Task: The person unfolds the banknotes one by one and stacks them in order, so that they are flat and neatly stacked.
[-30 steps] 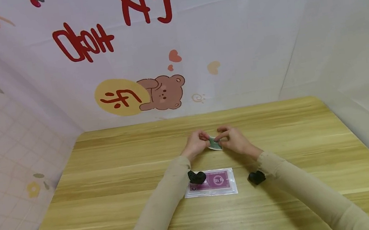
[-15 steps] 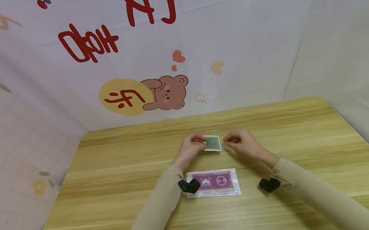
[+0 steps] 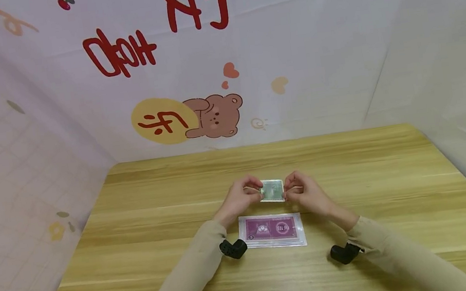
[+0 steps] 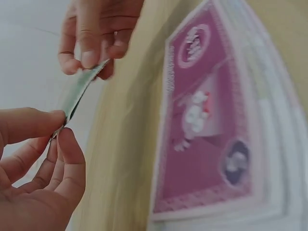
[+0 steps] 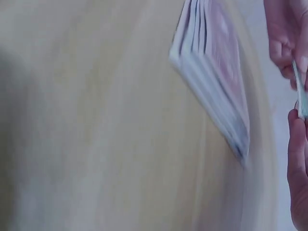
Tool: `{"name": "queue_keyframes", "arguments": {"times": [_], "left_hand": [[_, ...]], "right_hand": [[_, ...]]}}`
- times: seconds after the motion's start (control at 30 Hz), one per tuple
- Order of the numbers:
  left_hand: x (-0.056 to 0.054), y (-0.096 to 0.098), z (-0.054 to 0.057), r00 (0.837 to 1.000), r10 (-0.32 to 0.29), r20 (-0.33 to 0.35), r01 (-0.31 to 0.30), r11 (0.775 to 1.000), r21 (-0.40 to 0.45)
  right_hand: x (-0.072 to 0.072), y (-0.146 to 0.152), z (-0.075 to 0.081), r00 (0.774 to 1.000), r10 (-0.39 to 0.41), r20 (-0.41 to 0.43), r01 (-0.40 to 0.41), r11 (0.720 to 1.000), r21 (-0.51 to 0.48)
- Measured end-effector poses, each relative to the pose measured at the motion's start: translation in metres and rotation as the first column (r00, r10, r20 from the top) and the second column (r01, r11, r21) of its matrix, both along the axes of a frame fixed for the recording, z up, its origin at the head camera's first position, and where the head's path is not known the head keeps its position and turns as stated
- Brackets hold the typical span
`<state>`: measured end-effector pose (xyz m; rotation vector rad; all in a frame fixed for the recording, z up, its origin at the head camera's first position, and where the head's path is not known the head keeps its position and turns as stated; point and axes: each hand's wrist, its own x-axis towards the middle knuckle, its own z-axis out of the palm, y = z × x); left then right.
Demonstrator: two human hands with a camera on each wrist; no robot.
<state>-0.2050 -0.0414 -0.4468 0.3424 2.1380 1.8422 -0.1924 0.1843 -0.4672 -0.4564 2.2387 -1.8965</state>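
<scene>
Between my two hands is a small green banknote (image 3: 272, 191) with a pale border, seen nearly edge-on in the left wrist view. My left hand (image 3: 241, 197) pinches its left end between thumb and fingers. The opposite end is pinched by my right hand (image 3: 307, 193), which also shows at the top of the left wrist view. Nearer to me, a stack of purple notes in clear sleeves (image 3: 272, 231) lies on the table below the hands. In the right wrist view only the fingers and the edge of the green note show at the right side.
The wooden table (image 3: 171, 281) reaches back to a white cloth wall (image 3: 314, 56) printed with a bear and red characters. A black wrist camera (image 3: 234, 249) sits on the left sleeve, another black camera (image 3: 345, 253) on the right.
Both hands come nearer to me with the green note. Half a second ago the right hand was apart from it; now it grips the right end. The view has shifted slightly.
</scene>
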Motion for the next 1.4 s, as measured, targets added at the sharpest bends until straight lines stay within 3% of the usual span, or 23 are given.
{"name": "queue_keyframes", "arguments": {"times": [0.2,0.37,0.7,0.97,1.23,1.4], "left_hand": [[0.011,-0.006,0.000,0.999,-0.024,-0.036,0.021,0.997,-0.076],[0.020,-0.010,0.000,0.998,-0.043,-0.051,0.037,0.992,-0.123],[0.032,-0.008,0.004,0.980,-0.118,-0.161,0.086,0.978,-0.189],[0.035,0.001,0.009,0.977,-0.114,-0.182,0.084,0.982,-0.167],[0.035,0.003,0.004,0.976,-0.081,-0.202,0.056,0.991,-0.123],[0.035,0.004,0.003,0.978,-0.064,-0.196,0.052,0.997,-0.063]], "right_hand": [[0.011,-0.009,0.006,1.000,0.003,0.031,-0.001,0.998,-0.066],[0.019,-0.016,0.009,1.000,0.020,0.009,-0.020,0.999,-0.028],[0.028,-0.025,0.008,0.994,0.077,-0.081,-0.075,0.997,0.027],[0.032,-0.030,0.011,0.987,0.119,-0.105,-0.120,0.993,-0.001],[0.032,-0.028,0.011,0.988,0.124,-0.087,-0.125,0.992,-0.001],[0.032,-0.022,0.010,0.986,0.105,-0.128,-0.103,0.994,0.023]]}}
